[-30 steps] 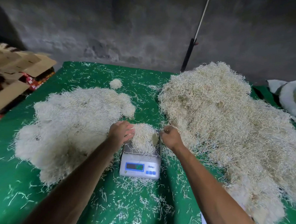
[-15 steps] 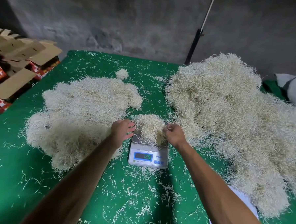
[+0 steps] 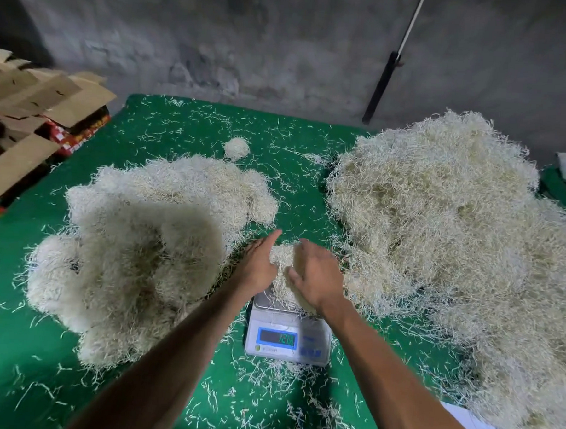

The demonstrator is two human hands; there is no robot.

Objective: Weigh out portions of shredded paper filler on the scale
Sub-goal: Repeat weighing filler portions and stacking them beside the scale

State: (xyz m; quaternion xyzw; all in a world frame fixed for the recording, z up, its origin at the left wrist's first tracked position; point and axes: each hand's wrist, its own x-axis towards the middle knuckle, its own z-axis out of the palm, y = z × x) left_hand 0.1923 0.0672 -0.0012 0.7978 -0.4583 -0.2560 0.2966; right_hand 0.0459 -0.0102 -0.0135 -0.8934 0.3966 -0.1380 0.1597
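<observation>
Probably packing workshop: cartons (image 3: pixel 34 109), scale (image 3: pixel 286 339).

Head view, 1 wide-angle camera, looking forward and down

Set above both forearms, close over the scale (image 3: pixel 287 337) at centre; facing a green table (image 3: pixel 187 134) and grey wall (image 3: pixel 251 39) beyond; edges bowed by the lens; no 2nd view.
</observation>
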